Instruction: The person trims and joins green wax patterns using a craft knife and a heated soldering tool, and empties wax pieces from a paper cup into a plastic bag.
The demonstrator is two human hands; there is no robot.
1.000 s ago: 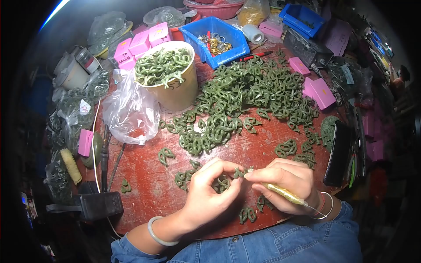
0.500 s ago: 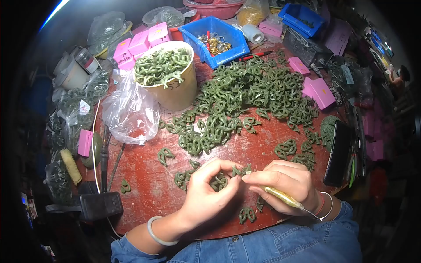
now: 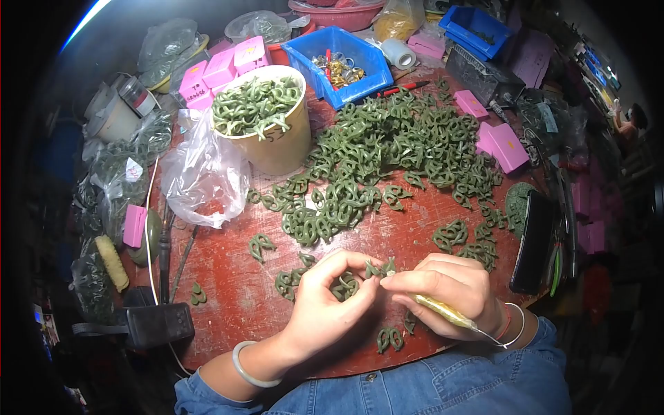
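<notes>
While the left hand (image 3: 330,299) pinches a small green piece (image 3: 379,269) between thumb and forefinger, the right hand (image 3: 449,285) closes in from the other side, thumb and forefinger nearly together at the piece; can't tell exactly what these fingertips grip. Yellow tool (image 3: 446,311) is tucked in the right hand, slanting toward the wrist. Green piece is held just above the red table (image 3: 225,266), near its close edge. Loose green pieces (image 3: 390,339) lie on the table just below the hands, more behind the left fingers. Big green pile (image 3: 408,142) spreads across the table beyond both hands. Bucket (image 3: 278,151) full of similar green pieces stands left of the pile, plastic bag (image 3: 206,173) beside it. Blue bin (image 3: 358,98) behind holds small metallic-looking bits plus something red. Black phone (image 3: 531,242) at right, tilted; black power bank (image 3: 160,325) at left, cable alongside.
</notes>
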